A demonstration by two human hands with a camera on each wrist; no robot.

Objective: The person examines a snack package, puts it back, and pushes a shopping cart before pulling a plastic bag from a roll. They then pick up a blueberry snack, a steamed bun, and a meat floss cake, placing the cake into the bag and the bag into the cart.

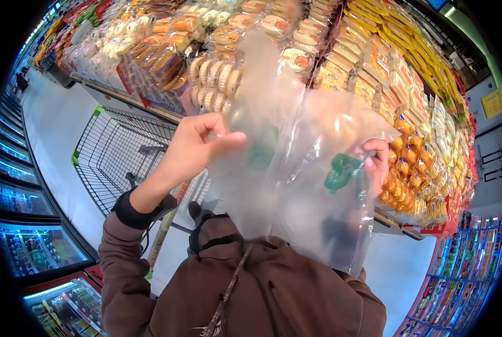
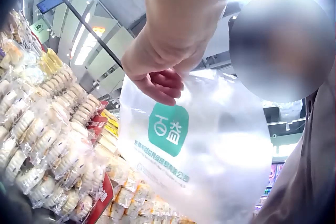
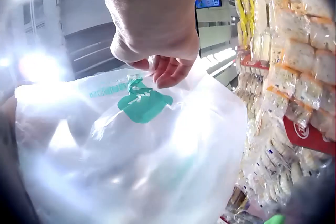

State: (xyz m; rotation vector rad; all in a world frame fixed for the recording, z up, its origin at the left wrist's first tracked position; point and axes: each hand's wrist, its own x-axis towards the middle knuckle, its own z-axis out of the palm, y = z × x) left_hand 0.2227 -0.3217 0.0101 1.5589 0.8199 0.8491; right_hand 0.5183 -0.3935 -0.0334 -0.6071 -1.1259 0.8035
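Note:
A thin, translucent plastic bag [image 1: 301, 208] with green print hangs spread out before my body. At its left side my left hand [image 1: 197, 140] has its fingers curled and its thumb against them, pinching the film. The left wrist view has this hand [image 2: 160, 82] at the bag's upper edge, above a green logo [image 2: 168, 129] with white characters. My right hand [image 1: 377, 163] pinches the opposite side. In the right wrist view, the bag [image 3: 131, 171] is gathered and creased beneath the right hand's curled fingers [image 3: 170, 74], beside a crumpled green patch [image 3: 144, 106].
A display of packaged bread and pastries [image 1: 273, 28] rises in front, beyond the bag. To the left stands a wire shopping cart [image 1: 119, 151] with green corners. Lit refrigerated cases [image 1: 43, 241] line the far left, and stocked shelves [image 1: 464, 281] stand at right.

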